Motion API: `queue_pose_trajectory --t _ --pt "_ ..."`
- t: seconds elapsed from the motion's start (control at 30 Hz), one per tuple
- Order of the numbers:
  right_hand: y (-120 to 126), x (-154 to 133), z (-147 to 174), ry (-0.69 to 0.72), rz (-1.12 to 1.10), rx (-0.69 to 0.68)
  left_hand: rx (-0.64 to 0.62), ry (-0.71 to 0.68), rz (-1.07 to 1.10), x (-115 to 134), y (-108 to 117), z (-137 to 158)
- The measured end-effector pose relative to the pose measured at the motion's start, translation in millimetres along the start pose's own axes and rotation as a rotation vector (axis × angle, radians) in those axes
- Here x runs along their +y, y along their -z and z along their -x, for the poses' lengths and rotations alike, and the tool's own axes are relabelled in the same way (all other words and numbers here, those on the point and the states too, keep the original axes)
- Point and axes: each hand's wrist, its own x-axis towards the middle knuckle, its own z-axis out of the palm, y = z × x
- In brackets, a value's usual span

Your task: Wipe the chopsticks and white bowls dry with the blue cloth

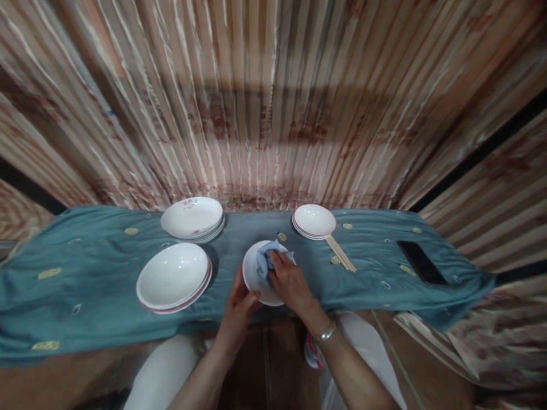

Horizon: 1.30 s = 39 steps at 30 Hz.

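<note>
A small white bowl (pixel 253 277) is held near the front edge of the cloth-covered table. My left hand (pixel 240 299) grips its left rim, with the thumb at the near side. A light blue cloth (pixel 265 259) lies bunched inside the bowl. My right hand (pixel 290 280) is closed on the cloth, pressing it against the bowl's inner side. The fingers of my left hand under the bowl are partly hidden, and the cloth covers part of the inside.
Stacked large white bowls (pixel 173 276) stand at the left, with stacked plates (pixel 192 217) behind them. At the back right are stacked small bowls (pixel 315 221), with wooden chopsticks (pixel 341 253) beside them. A black phone (pixel 421 262) lies farther right. Pleated curtain (pixel 273 114) hangs behind the table.
</note>
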Motion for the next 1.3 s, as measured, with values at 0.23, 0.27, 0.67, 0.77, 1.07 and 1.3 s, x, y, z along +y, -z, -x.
queue_pose_trajectory --t 0.23,0.27,0.67,0.77,1.07,1.3 --pt "1 6 2 0.081 -0.297 0.091 -0.016 0.059 0.038 -5 -6 3" --pt "3 4 3 0.106 -0.352 0.056 -0.028 0.065 0.045 -6 -6 2" --pt "22 -13 20 0.139 -0.732 -0.346 -0.044 0.076 0.025 6 4 3" --pt "27 -9 24 0.078 -0.593 -0.371 -0.026 0.078 0.019 7 6 4" --pt "23 -5 32 0.083 0.005 -0.13 0.041 -0.005 -0.046 9 8 0" --pt "10 11 17 -0.01 0.161 0.204 0.013 0.043 -0.041 4 2 2"
